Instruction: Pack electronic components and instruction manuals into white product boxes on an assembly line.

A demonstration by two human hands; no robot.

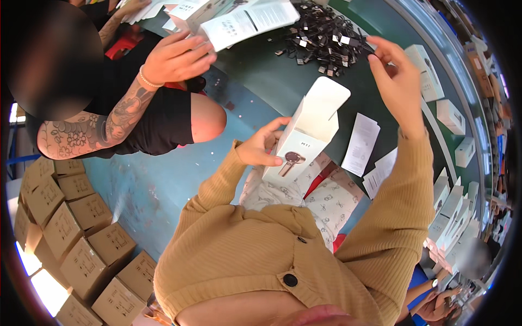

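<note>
My left hand [266, 145] is closed around the side of a white box [309, 136] with a watch picture on its front. The box is tilted above my lap, and its top flap stands up. At the right edge of a heap of black cables [321, 35], my right hand [399, 81] is bent with thumb and forefinger around what looks like the end of a black cable; the fingertips partly hide it. Folded white leaflets [361, 144] lie on the dark green table [255, 76] between the box and my right forearm.
On the left sits a co-worker, whose tattooed arm and hand [182, 57] reach beside a printed white box [250, 23]. Brown cartons [84, 266] are stacked at lower left. White boxes [426, 73] stand along a line on the right, with more people beyond at lower right.
</note>
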